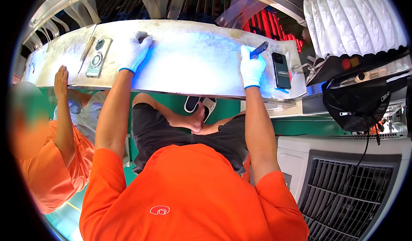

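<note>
My left hand [137,51], in a white knitted glove, rests on the left half of the pale, brightly lit worktable [189,76]. Its fingers curl under, with a greyish patch at the tips; what they hold, if anything, I cannot make out. Toward the table's right end, my right hand [252,67], gloved the same way, closes around a short black stick-shaped tool [259,50]. The tool's end sticks out up and to the right above the thumb. A dark phone [281,70] lies just right of this hand.
At left, a phone in a clear case [97,58] lies beside a thin wooden-handled tool [88,48]. A co-worker's bare hand [61,79] touches the table edge. Clear strips [154,1] hang behind. A white flexible duct [349,22], black bag [358,101] and grey vented machine [347,181] stand right.
</note>
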Demonstrator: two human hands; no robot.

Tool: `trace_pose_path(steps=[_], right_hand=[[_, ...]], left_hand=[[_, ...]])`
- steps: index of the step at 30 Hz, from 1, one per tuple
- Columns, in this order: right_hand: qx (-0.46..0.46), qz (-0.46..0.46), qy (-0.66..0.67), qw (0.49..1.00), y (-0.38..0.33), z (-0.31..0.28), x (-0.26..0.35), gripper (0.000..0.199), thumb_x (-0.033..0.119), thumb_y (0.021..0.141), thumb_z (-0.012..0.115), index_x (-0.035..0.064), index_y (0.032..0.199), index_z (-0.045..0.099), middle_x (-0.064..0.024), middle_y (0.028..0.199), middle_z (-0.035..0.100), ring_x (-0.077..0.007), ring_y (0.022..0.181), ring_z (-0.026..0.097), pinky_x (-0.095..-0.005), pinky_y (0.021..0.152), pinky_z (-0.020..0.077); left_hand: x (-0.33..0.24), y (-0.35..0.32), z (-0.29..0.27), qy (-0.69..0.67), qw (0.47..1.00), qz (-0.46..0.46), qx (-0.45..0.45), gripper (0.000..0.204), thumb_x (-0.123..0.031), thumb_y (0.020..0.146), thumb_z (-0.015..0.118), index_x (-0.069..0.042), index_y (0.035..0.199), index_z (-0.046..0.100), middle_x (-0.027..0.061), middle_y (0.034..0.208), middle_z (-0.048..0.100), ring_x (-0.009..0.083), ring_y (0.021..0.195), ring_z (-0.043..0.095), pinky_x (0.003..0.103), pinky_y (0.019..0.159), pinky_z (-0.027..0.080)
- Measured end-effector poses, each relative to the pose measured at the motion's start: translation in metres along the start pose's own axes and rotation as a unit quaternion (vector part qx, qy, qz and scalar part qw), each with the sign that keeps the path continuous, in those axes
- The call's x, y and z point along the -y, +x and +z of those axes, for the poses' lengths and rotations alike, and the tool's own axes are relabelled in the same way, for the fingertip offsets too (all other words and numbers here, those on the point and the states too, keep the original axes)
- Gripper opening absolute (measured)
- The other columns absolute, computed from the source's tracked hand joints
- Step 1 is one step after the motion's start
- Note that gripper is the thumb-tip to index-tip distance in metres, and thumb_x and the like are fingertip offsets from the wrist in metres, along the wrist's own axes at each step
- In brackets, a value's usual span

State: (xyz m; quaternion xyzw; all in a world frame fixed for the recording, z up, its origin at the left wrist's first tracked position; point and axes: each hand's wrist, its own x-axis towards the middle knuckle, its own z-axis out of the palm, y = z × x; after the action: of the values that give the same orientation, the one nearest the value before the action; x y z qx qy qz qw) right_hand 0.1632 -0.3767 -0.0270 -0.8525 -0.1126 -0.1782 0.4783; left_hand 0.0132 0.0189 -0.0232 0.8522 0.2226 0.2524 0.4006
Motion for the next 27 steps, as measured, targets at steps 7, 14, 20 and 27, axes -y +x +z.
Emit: trace_pose_path(steps=[7, 14, 20, 27], right_hand=[[0.006, 0.036, 0.038, 0.999, 0.002, 0.005, -0.004, 0.031, 0.037, 0.097, 0.075, 0.0064, 0.097, 0.079, -0.0139, 0.09, 0.078, -0.0295, 0.085, 0.076, -0.0434, 0.08, 0.055], [0.011, 0.034, 0.104, 0.994, 0.0, 0.003, -0.018, 0.022, 0.023, 0.097, 0.079, 0.0014, 0.1, 0.078, -0.0011, 0.087, 0.073, -0.0114, 0.082, 0.065, -0.0327, 0.078, 0.0534], [0.019, 0.042, 0.101, 0.994, 0.002, 0.006, -0.018, 0.024, 0.023, 0.096, 0.08, -0.0006, 0.103, 0.077, -0.0034, 0.086, 0.073, -0.0121, 0.08, 0.066, -0.0321, 0.076, 0.0535], [0.018, 0.041, 0.118, 0.992, 0.004, 0.007, -0.022, 0.024, 0.023, 0.096, 0.079, -0.0003, 0.103, 0.076, -0.0018, 0.083, 0.07, -0.0113, 0.077, 0.064, -0.0315, 0.075, 0.0529]], left_hand=[[0.004, -0.004, -0.001, 0.001, 1.0, 0.002, -0.011, 0.03, -0.022, 0.094, 0.072, 0.004, 0.11, 0.075, 0.0179, 0.105, 0.077, 0.0255, 0.1, 0.073, 0.037, 0.095, 0.056], [-0.012, -0.007, -0.003, 0.046, 0.999, 0.003, -0.009, 0.034, -0.032, 0.091, 0.071, -0.004, 0.11, 0.076, 0.022, 0.112, 0.074, 0.0381, 0.107, 0.071, 0.044, 0.098, 0.054], [-0.018, -0.013, -0.012, 0.043, 0.999, 0.005, -0.028, 0.033, -0.031, 0.089, 0.072, -0.003, 0.106, 0.078, 0.0224, 0.104, 0.076, 0.0377, 0.1, 0.073, 0.045, 0.093, 0.057], [-0.007, -0.009, -0.006, 0.031, 0.999, 0.02, -0.038, 0.035, -0.032, 0.089, 0.072, -0.002, 0.108, 0.077, 0.0231, 0.104, 0.076, 0.0379, 0.099, 0.073, 0.044, 0.093, 0.057]])
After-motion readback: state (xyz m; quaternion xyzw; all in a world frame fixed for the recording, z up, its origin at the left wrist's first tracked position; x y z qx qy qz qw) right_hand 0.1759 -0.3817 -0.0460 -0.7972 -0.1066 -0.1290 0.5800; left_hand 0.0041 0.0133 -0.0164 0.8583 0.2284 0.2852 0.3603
